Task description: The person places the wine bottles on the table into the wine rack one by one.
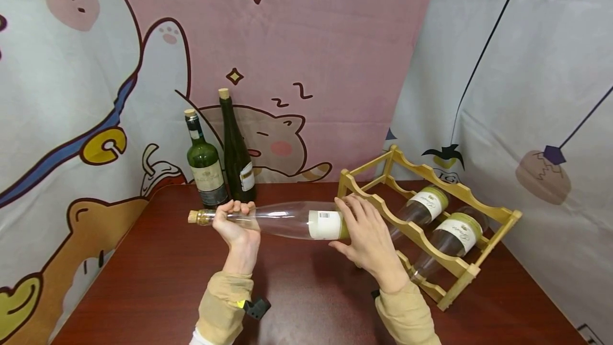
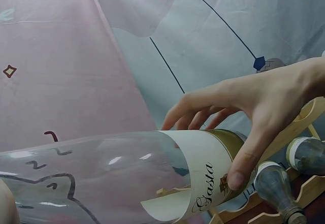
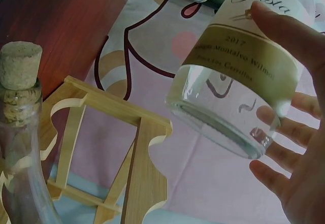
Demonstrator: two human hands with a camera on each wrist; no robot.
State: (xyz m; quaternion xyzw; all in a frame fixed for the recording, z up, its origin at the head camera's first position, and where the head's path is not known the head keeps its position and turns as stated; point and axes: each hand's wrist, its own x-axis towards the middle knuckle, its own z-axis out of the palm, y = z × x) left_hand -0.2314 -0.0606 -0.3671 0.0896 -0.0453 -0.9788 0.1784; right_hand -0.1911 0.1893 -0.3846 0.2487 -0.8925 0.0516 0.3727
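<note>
A clear glass wine bottle point(image 1: 287, 219) with a cork and a white and gold label lies roughly level above the table. My left hand point(image 1: 238, 228) grips its neck, the corked end sticking out to the left. At the base end, my right hand point(image 1: 369, 236) holds the bottle, thumb point(image 2: 246, 158) on the label and fingers spread round the far side. In the right wrist view the glass base point(image 3: 218, 125) shows between thumb and fingers. Close to the right hand stands a wooden wine rack point(image 1: 431, 246), with two similar clear bottles lying in it.
Two green corked bottles stand at the back left of the dark red table point(image 1: 158, 260): a shorter one point(image 1: 207, 169) and a taller, slimmer one point(image 1: 234, 153). A cartoon-printed cloth point(image 1: 335, 41) hangs behind the table. The rack takes up the table's right side.
</note>
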